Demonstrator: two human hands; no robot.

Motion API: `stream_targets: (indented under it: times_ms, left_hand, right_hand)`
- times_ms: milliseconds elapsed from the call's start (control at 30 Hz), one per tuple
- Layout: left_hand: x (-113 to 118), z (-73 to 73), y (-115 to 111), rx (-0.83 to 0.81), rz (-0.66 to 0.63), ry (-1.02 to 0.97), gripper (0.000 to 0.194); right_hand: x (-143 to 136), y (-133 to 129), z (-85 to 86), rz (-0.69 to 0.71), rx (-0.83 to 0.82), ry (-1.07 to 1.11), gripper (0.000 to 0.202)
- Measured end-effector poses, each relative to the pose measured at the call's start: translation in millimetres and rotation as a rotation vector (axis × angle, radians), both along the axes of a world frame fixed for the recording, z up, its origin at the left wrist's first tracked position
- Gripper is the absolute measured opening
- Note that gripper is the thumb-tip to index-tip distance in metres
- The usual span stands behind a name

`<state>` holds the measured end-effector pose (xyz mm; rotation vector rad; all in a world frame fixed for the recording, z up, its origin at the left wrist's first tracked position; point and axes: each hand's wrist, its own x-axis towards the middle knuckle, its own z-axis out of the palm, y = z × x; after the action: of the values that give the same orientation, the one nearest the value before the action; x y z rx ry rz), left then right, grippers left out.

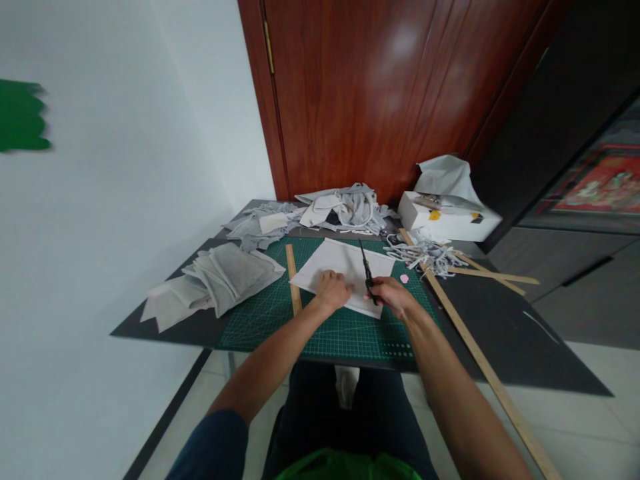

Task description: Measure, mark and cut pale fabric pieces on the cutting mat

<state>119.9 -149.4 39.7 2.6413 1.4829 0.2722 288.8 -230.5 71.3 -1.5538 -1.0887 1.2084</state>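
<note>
A white piece of cloth (327,260) lies at a slant on the green cutting mat (330,341). My left hand (334,289) rests on its lower left part with the fingers spread against it, holding nothing. Black scissors (367,270) are gripped in my right hand (393,297), over the cloth's right side, blades pointing away from me. They look nearly closed. A short wooden ruler (294,297) lies along the cloth's left edge, and a small pink disc (405,279) is on the mat to the right.
Stacked grey cloth (240,270) lies on the left, more heaped cloth (345,207) at the back. White strips (427,253) are tangled at the right, near crossed wooden strips (493,274). A long wooden ruler (470,340) overhangs the front edge. A white box (450,223) stands back right.
</note>
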Motion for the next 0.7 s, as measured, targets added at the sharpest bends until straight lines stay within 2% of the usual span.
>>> stream_targets:
  times_ms: [100, 200, 300, 367, 500, 600, 700]
  left_hand:
    - [14, 6.5, -3, -0.017, -0.105, 0.004, 0.045]
    - [18, 8.2, 4, -0.023, -0.264, -0.011, 0.034]
    - [14, 2.1, 13, -0.047, -0.366, -0.017, 0.048]
    - [10, -4.7, 17, -0.081, -0.372, -0.012, 0.057]
    - [9, -16.3, 18, -0.133, -0.259, -0.020, 0.070]
    - [17, -17.7, 13, -0.122, -0.048, -0.045, 0.073]
    - [26, -11.2, 10, -0.084, 0.146, -0.075, 0.073]
  right_hand:
    - [-4, 4, -2.5, -0.019, 0.040, 0.099, 0.016]
    - [-8, 5, -4.1, -0.046, 0.072, 0.173, 0.017]
    - [-10, 5, -4.5, -0.080, 0.090, 0.216, 0.020]
    - [-11, 5, -5.4, -0.112, 0.096, 0.226, 0.027]
    - [-11, 6, -8.6, -0.178, 0.106, 0.239, 0.038]
    - [-12, 7, -9.6, -0.203, 0.121, 0.254, 0.039]
    - [-11, 7, -9.1, -0.218, 0.135, 0.267, 0.038]
